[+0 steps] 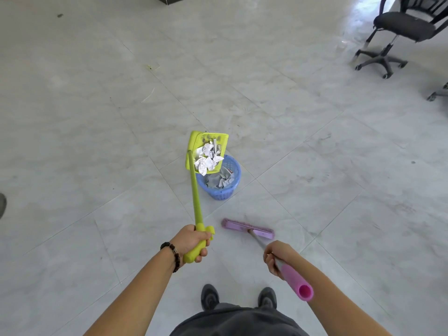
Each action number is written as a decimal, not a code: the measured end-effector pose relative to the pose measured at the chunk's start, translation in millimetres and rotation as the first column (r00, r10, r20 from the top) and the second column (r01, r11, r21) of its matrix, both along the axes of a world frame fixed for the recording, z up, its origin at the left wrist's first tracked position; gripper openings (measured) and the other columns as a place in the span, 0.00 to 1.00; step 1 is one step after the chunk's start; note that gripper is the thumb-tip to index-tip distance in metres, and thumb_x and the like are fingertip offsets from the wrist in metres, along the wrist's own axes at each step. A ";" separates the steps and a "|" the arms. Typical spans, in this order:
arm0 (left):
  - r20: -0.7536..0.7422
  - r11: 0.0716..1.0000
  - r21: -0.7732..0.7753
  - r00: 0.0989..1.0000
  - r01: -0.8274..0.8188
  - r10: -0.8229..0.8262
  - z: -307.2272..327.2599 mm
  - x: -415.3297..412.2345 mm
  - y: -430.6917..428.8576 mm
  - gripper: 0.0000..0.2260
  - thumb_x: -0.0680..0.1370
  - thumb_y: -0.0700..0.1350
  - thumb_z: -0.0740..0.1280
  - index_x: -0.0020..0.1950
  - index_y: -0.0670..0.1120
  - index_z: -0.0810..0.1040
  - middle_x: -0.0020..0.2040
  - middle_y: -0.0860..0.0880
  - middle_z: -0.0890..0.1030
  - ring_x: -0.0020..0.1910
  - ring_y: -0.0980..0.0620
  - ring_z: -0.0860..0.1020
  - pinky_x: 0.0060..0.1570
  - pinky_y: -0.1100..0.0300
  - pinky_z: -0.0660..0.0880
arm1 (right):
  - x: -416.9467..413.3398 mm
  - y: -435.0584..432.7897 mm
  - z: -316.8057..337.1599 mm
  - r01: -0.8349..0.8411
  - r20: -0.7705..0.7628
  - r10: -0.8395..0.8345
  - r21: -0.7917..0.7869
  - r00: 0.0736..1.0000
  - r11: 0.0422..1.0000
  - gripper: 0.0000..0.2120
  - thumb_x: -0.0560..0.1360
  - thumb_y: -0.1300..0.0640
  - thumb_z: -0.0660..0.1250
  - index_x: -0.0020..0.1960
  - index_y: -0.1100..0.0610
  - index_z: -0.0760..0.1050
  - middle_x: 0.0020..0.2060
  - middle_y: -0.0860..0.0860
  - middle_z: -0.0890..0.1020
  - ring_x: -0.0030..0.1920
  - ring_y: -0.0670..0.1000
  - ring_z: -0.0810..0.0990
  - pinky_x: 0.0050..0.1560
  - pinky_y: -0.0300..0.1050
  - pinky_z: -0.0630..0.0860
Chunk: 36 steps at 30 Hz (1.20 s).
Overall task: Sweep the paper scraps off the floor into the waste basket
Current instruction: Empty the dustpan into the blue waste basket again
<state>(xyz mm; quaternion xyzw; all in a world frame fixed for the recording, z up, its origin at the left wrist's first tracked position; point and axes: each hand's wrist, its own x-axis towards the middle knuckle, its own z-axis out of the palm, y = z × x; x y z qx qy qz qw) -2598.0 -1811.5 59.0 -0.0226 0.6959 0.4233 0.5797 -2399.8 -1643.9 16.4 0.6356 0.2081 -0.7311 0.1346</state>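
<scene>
In the head view, the step in hand seems to be the emptying: the scraps are collected and are being tipped out. The left hand [194,241] has its fingers clenched around the grip of the long green handle of a yellow-green dustpan [213,137]. The pan is lifted and tilted over the far left rim of the blue waste basket [219,191]. A heap of crumpled paper scraps [208,157] lies in the pan, and its lowest pieces hang over the rim of the basket. More scraps are already inside the basket.

The right hand [276,259] grasps the pink-handled broom [247,229], fingers closed on the shaft. The broom head rests on the floor [97,141] on the near side of the basket, a little apart from it.

I judge that the next move calls for a steeper tilt of the pan, with its lip kept above the opening, because the heap sits close to the left rim and could spill outside. Well beyond the basket some thin bits lie on the floor; whether they are paper I cannot tell.
</scene>
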 end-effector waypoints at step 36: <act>-0.088 0.910 -0.313 0.945 0.273 -0.314 -28.9 -5.4 -28.4 0.02 0.78 0.38 0.64 0.45 0.40 0.74 0.36 0.43 0.74 0.26 0.48 0.71 0.24 0.63 0.66 | 16.1 8.5 9.0 -0.061 -0.311 0.252 0.514 0.916 0.856 0.27 0.74 0.71 0.55 0.64 0.44 0.72 0.55 0.50 0.84 0.52 0.55 0.82 0.42 0.48 0.80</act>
